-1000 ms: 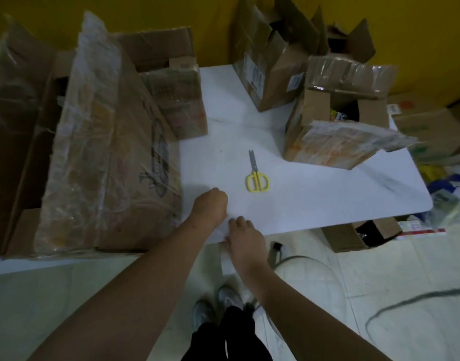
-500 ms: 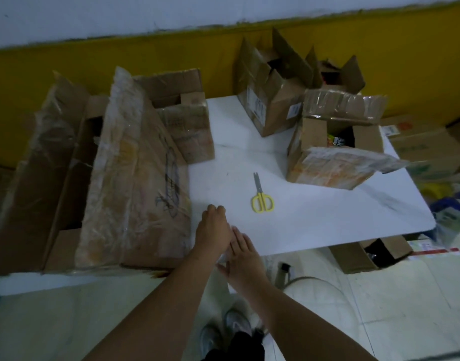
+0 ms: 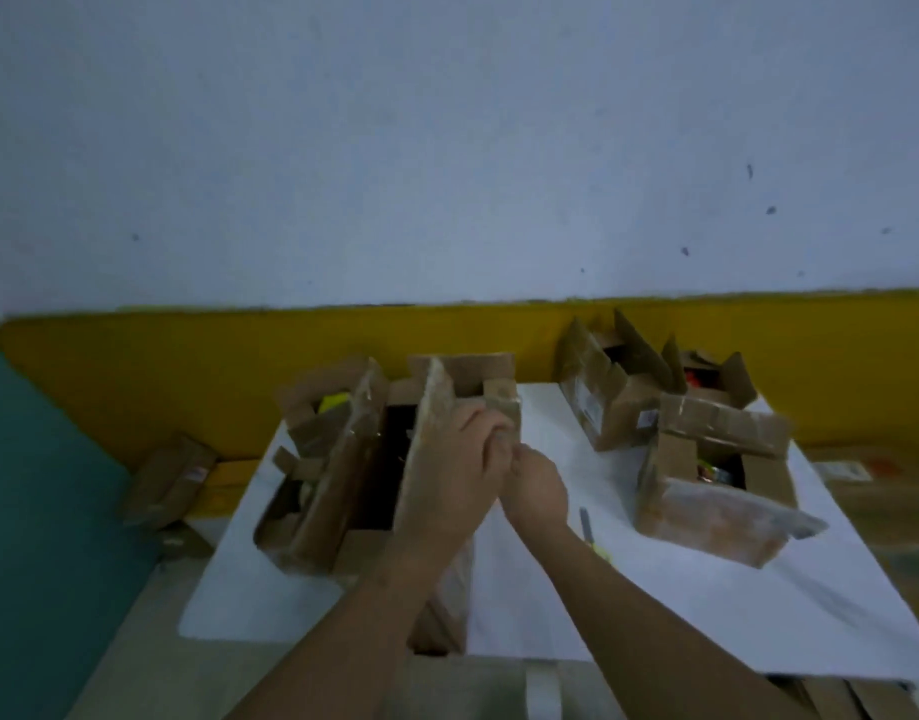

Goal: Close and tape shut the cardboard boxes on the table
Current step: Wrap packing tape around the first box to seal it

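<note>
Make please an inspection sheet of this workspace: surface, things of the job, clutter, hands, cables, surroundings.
Surface: white table, with boxes standing on it.
Job's things: large box at the left, open, flaps up; far box and near right box, both open; scissors with yellow handles, partly behind the right forearm; no tape roll seen.
Clutter: floor box left of the table.
Hands: left hand and right hand meet in front of the large box's upright flap; the picture is blurred, so I cannot tell what they hold.
Cables: nothing seen.
Surroundings: wall, yellow below and white above.
</note>
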The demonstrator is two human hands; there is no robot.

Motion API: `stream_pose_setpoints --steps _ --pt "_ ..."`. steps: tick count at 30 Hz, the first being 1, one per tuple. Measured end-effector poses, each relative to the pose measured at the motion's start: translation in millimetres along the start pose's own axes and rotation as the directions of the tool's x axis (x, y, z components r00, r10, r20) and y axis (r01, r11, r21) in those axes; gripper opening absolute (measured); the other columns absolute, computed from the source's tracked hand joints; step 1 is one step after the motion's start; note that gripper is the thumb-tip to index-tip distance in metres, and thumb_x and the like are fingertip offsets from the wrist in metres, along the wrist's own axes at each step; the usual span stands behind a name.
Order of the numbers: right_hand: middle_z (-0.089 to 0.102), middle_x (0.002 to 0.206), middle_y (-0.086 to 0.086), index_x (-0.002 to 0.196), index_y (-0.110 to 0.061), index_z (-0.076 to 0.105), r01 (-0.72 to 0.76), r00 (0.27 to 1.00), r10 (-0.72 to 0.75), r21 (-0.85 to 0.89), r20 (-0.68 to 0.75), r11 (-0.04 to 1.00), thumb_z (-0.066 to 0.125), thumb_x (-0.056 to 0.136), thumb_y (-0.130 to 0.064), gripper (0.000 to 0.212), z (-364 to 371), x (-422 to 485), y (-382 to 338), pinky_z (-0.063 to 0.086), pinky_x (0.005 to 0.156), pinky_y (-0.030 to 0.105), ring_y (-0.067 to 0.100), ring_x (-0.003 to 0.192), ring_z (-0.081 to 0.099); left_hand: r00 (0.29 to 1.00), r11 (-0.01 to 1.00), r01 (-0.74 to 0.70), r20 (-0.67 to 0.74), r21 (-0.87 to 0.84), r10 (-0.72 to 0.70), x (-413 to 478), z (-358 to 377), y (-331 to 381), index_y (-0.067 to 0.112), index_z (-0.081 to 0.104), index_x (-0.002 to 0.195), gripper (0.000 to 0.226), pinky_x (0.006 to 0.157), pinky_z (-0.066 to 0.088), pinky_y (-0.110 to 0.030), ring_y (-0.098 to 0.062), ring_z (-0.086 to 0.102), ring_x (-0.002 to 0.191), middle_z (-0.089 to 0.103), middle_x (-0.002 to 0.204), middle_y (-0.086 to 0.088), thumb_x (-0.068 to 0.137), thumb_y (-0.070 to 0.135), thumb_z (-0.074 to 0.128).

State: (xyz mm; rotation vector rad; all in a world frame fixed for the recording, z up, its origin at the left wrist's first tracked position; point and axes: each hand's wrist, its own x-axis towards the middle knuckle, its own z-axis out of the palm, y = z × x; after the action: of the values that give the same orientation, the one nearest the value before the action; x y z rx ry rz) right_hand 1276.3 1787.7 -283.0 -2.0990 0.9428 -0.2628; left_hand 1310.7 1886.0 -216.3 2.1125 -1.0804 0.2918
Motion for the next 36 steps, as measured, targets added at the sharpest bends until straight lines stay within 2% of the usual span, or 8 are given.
stream_pose_setpoints --steps 4,9,14,16,19,28,32,36 --pt "0.054 0.131 0.005 0.138 -0.018 0.046 0.157 0.987 -0.157 0.008 0.023 0.988 0.050 0.090 -0.061 0.065 26.8 -4.0 -61.6 0.046 0.089 0.033 0.026 0.120 0.056 0.928 0.903 0.343 -0.243 0.259 -0.283 -3.5 -62.8 -72.0 0.019 0.061 0.114 0.022 0.078 0.050 -0.030 -0.017 0.055 0.103 0.054 0.115 0.002 0.094 0.027 0.056" --pt "0.052 0.132 0.006 0.152 -0.023 0.015 0.101 0.979 -0.105 0.030 0.177 0.994 0.069 0.079 -0.018 0.091 61.2 -20.4 -85.6 0.055 0.091 0.037 0.023 0.114 0.058 0.682 0.704 0.689 0.174 0.169 -0.710 -29.9 -75.6 -140.1 0.009 0.011 0.156 0.091 0.101 0.044 -0.042 -0.032 0.041 0.135 0.029 0.156 -0.014 0.091 0.048 0.062" --pt "0.056 0.094 0.003 0.108 -0.012 0.052 0.064 0.971 -0.025 -0.162 0.236 0.985 0.062 0.088 -0.017 0.022 21.0 -8.7 -76.9 0.050 0.067 0.026 0.017 0.084 0.058 0.635 0.720 0.691 0.425 0.061 -0.645 -30.9 -85.9 -138.0 0.017 0.057 0.115 0.018 0.077 0.058 -0.033 -0.019 0.064 0.093 0.065 0.110 -0.008 0.098 0.020 0.056" --pt "0.058 0.118 0.010 0.124 -0.012 0.051 0.031 0.952 0.013 -0.138 0.305 0.990 0.064 0.086 -0.013 0.040 -0.6 -11.4 -69.4 0.052 0.087 0.033 0.028 0.109 0.057 0.475 0.577 0.817 0.592 -0.020 -0.652 -29.4 -96.4 -127.0 0.015 0.062 0.095 0.007 0.062 0.058 -0.026 -0.016 0.067 0.079 0.069 0.093 -0.008 0.093 0.008 0.059" --pt "0.048 0.137 0.017 0.141 -0.003 0.038 0.092 0.893 0.015 -0.217 0.450 0.972 0.053 0.095 -0.004 0.048 -23.3 -37.3 -72.4 0.042 0.063 0.010 0.024 0.108 0.049 0.275 0.370 0.928 0.754 -0.045 -0.596 -27.1 -100.4 -122.9 0.006 0.065 0.099 0.008 0.068 0.058 -0.031 -0.022 0.068 0.087 0.070 0.099 -0.013 0.091 0.005 0.065" --pt "0.048 0.134 0.017 0.135 0.001 0.040 0.107 0.885 0.008 -0.219 0.465 0.970 0.044 0.098 0.000 0.037 -13.5 -56.3 -73.0 0.045 0.079 0.023 0.030 0.123 0.048 0.271 0.280 0.957 0.594 -0.080 -0.758 -13.8 -58.3 -143.6 0.013 0.038 0.147 0.075 0.094 0.042 -0.041 -0.033 0.044 0.131 0.045 0.145 -0.010 0.092 0.061 0.053" --pt "0.048 0.107 0.013 0.138 0.000 0.032 0.060 0.869 0.053 -0.211 0.493 0.976 0.052 0.090 0.002 0.052 -9.5 -55.1 -65.8 0.038 0.053 0.017 0.026 0.097 0.052 0.373 0.367 0.925 0.438 -0.102 -0.818 -9.7 -44.5 -168.4 0.005 0.054 0.134 0.051 0.097 0.049 -0.040 -0.032 0.058 0.113 0.059 0.128 -0.016 0.101 0.043 0.044" --pt "0.051 0.111 0.014 0.134 0.002 0.041 0.032 0.877 0.079 -0.222 0.474 0.975 0.054 0.087 0.001 0.049 -6.9 -47.9 -59.6 0.046 0.067 0.022 0.026 0.100 0.052 0.507 0.550 0.833 0.313 0.062 -0.803 -14.3 -50.0 -163.1 0.001 0.060 0.125 0.046 0.086 0.049 -0.039 -0.038 0.058 0.112 0.061 0.123 -0.021 0.101 0.038 0.049"
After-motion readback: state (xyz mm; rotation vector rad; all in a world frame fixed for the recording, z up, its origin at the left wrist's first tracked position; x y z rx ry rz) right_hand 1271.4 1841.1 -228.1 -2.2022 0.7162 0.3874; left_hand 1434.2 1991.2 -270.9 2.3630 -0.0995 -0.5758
